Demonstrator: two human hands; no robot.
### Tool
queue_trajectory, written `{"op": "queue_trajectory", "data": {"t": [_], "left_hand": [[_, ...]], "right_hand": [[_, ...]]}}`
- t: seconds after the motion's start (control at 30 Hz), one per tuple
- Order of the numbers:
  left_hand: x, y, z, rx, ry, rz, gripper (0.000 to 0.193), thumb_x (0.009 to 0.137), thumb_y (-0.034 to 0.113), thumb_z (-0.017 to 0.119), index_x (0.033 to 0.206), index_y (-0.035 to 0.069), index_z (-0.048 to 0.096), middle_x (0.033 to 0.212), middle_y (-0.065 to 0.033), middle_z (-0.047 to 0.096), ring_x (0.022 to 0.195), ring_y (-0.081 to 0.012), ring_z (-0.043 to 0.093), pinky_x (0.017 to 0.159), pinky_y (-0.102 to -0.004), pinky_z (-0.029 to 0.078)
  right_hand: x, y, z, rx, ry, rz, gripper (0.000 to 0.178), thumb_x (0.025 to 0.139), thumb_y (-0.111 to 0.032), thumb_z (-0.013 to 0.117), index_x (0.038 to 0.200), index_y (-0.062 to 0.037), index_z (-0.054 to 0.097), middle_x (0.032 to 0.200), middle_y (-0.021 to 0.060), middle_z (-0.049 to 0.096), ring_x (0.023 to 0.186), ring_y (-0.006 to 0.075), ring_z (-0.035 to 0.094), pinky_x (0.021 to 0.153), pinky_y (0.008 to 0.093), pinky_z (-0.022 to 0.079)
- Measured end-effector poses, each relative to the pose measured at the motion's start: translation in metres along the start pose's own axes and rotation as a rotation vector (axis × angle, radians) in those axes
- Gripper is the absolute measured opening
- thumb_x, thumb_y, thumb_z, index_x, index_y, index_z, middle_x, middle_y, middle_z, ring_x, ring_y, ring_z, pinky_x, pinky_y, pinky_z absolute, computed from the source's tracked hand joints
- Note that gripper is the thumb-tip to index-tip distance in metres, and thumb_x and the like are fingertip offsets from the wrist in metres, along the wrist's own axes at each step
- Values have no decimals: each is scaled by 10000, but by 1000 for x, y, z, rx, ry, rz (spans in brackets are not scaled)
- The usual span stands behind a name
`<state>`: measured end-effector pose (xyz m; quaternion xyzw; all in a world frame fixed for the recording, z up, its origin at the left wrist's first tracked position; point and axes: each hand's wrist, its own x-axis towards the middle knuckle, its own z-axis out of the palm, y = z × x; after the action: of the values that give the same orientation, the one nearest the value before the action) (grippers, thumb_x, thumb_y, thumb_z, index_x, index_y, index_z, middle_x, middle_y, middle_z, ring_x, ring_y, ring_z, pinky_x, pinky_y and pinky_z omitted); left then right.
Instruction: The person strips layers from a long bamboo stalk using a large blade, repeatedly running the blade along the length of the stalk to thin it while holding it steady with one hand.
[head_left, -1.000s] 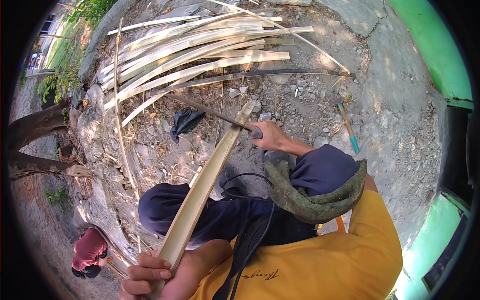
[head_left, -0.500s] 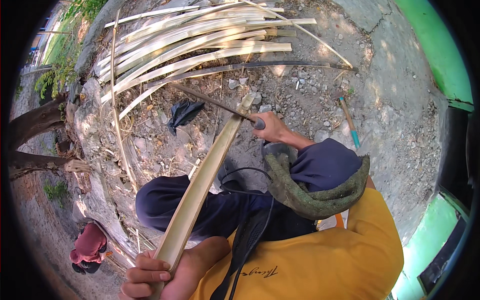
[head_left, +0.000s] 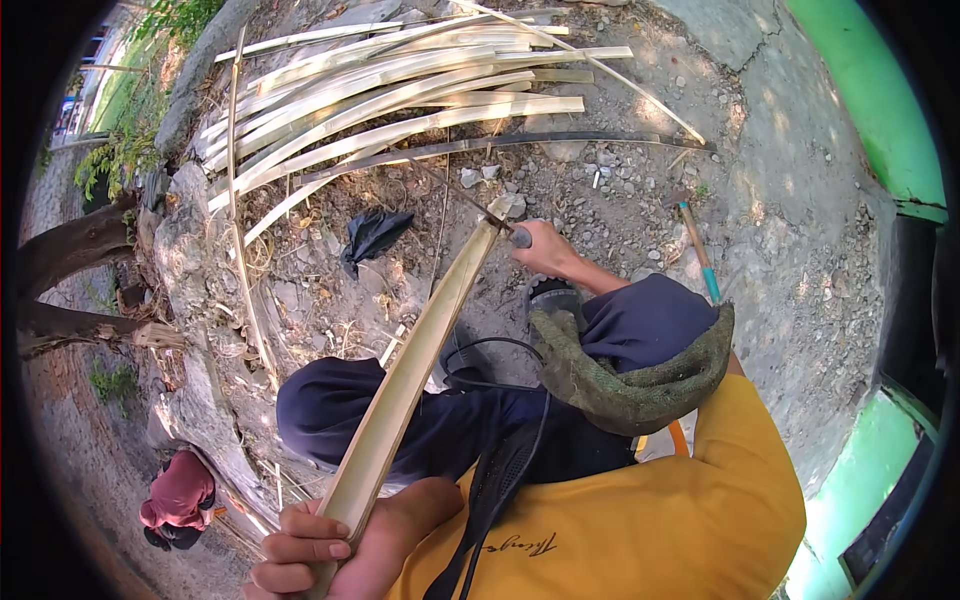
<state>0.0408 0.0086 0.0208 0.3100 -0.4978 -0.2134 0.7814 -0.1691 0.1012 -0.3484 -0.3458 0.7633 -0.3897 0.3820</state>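
A long split bamboo strip (head_left: 425,350), hollow side up, slants away from me across my left thigh. My left hand (head_left: 365,545) is closed around its near end, thumb on one side and fingers on the other. At the far end, my right hand (head_left: 545,250) grips the dark rounded handle of a long-bladed knife (head_left: 520,237). Its thin dark blade crosses the strip close to that end and points to the far left. How deep the edge sits in the bamboo cannot be made out.
Many split bamboo strips (head_left: 400,128) lie piled on the stony ground ahead. A black plastic bag (head_left: 372,238) sits left of the strip. A hammer (head_left: 699,250) with a wood and teal handle lies at right. Another person (head_left: 180,495) crouches at far left.
The knife blade has swung and now looks shorter and steeper across the strip's far end. My right hand has shifted slightly. My left hand keeps its hold.
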Motion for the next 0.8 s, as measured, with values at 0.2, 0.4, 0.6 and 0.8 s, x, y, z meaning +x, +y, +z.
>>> {"op": "queue_trajectory", "data": {"t": [0.2, 0.4, 0.6, 0.8], "left_hand": [[13, -6, -19, -118, -110, -12, 337, 1051, 343, 400, 787, 139, 355, 611, 47, 271, 422, -57, 244, 350, -208, 270], [9, -10, -18, -82, -141, -15, 332, 1027, 316, 418, 762, 130, 346, 616, 37, 273, 464, -79, 257, 417, -229, 241], [14, -13, -12, -51, -82, -15, 338, 1019, 311, 433, 751, 129, 336, 610, 36, 258, 467, -83, 242, 419, -238, 226], [15, -16, -5, -6, -24, -13, 330, 1004, 303, 453, 753, 127, 331, 611, 29, 249, 470, -88, 230, 422, -248, 209]], "right_hand": [[-14, -36, 3, 6, -53, -124, 251, 722, -212, 671, 829, 5, 601, 710, 212, 616, 673, 398, 618, 645, 459, 471], [7, 12, 13, 63, 68, 15, 260, 727, -210, 670, 861, 10, 634, 724, 200, 637, 682, 375, 615, 678, 455, 477], [-4, 18, 23, 13, 140, -57, 321, 729, -226, 678, 932, 23, 659, 799, 229, 664, 756, 381, 653, 722, 456, 494], [2, 13, 24, 99, 101, 52, 374, 730, -249, 690, 977, 31, 663, 855, 258, 677, 839, 415, 672, 767, 467, 507]]}}
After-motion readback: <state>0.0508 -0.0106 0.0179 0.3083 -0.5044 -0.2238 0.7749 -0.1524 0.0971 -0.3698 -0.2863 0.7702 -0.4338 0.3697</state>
